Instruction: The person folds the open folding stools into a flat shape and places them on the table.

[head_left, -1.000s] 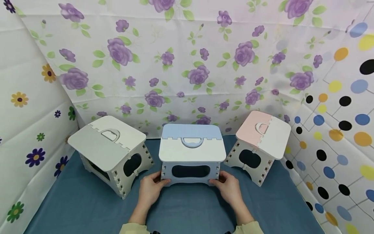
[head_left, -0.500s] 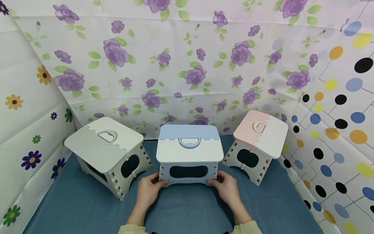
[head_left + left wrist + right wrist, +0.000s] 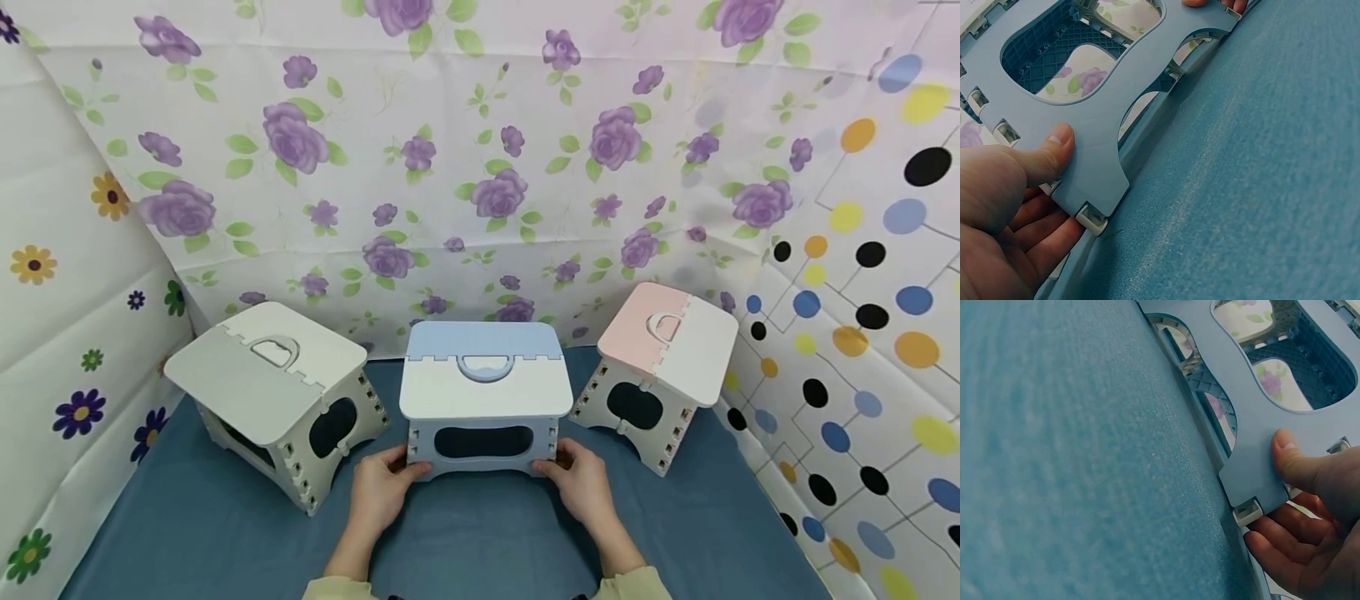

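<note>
A blue and white folding step stool [image 3: 486,397] stands unfolded and upright in the middle, its blue carry handle lying on top. My left hand [image 3: 378,492] grips the lower left corner of its front leg panel. The left wrist view shows the thumb on the panel's blue face and the fingers [image 3: 1054,247] curled round the side edge. At the opposite lower corner, my right hand [image 3: 585,483] holds the stool the same way, thumb in front and fingers [image 3: 1288,540] round the edge. The stool's feet are at the cloth; its rear legs are mostly hidden.
On the left stands a grey and white folding stool [image 3: 262,383], turned at an angle. A pink and white folding stool [image 3: 697,350] stands to the right. Blue cloth [image 3: 480,533] covers the table. Patterned sheets [image 3: 450,125] hang behind and at both sides.
The head view has shifted slightly, so everything appears a little further left. Both hands keep their hold, and no stool visibly moves on the cloth.
</note>
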`<state>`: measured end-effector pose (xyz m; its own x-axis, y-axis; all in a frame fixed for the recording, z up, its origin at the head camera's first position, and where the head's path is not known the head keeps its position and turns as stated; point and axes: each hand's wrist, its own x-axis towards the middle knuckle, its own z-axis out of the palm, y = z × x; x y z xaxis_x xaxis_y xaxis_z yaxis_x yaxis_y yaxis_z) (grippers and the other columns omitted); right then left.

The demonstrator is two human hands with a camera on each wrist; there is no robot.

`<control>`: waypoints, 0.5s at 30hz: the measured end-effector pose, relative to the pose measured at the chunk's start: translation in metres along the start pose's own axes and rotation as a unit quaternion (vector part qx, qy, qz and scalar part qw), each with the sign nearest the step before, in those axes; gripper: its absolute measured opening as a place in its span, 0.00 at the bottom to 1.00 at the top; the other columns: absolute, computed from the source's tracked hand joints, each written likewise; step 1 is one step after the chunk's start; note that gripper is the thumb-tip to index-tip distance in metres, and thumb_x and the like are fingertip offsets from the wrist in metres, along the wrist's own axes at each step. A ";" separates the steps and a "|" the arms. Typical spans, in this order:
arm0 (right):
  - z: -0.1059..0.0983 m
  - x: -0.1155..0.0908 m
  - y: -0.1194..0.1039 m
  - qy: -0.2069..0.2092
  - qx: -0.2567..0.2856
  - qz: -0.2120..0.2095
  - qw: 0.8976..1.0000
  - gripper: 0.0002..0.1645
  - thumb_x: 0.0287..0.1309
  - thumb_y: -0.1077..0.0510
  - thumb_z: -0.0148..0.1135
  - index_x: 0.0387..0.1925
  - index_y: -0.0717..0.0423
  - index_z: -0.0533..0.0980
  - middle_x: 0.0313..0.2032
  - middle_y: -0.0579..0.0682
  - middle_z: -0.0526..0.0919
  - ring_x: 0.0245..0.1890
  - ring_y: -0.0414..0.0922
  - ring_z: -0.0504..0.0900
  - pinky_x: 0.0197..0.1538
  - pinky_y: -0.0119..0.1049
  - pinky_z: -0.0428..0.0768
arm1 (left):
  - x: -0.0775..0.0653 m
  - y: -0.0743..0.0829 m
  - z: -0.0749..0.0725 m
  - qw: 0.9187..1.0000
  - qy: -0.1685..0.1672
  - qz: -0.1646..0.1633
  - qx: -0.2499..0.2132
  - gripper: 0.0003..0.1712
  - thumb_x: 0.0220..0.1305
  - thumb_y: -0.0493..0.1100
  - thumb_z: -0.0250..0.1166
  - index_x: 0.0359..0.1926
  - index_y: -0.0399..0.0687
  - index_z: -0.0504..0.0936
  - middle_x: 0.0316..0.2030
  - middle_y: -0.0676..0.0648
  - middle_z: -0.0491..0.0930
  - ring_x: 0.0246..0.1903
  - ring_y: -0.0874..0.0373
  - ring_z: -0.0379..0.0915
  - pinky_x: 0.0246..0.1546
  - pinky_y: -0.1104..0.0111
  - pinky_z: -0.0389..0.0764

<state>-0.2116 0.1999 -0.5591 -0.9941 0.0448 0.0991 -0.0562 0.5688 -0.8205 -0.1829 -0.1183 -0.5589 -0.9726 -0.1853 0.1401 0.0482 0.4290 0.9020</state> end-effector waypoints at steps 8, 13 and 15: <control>0.000 0.000 0.002 -0.013 0.005 0.000 1.000 0.10 0.61 0.57 0.80 0.41 0.52 0.86 0.33 0.44 0.84 0.32 0.43 0.78 0.36 0.38 0.77 | -0.001 0.000 0.000 1.000 -0.005 -0.007 0.002 0.23 0.62 0.42 0.81 0.56 0.37 0.90 0.44 0.42 0.91 0.38 0.57 0.87 0.33 0.69 0.84; 0.000 0.000 0.004 -0.015 0.008 -0.002 1.000 0.10 0.61 0.57 0.80 0.41 0.53 0.86 0.33 0.44 0.84 0.32 0.43 0.78 0.36 0.37 0.77 | -0.001 -0.001 -0.001 1.000 -0.012 -0.002 0.004 0.23 0.62 0.43 0.81 0.56 0.38 0.90 0.43 0.43 0.91 0.37 0.57 0.86 0.32 0.68 0.83; 0.000 0.001 0.003 -0.019 0.010 -0.002 1.000 0.10 0.61 0.57 0.80 0.42 0.53 0.86 0.33 0.44 0.85 0.32 0.43 0.79 0.36 0.38 0.77 | -0.002 -0.002 -0.001 1.000 -0.012 -0.004 0.001 0.24 0.63 0.43 0.81 0.57 0.37 0.90 0.44 0.43 0.91 0.37 0.57 0.86 0.32 0.68 0.83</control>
<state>-0.2123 0.2017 -0.5618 -0.9966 0.0116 0.0810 -0.0611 0.5527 -0.8311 -0.1810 -0.1200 -0.5599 -0.9783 -0.1669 0.1224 0.0395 0.4297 0.9021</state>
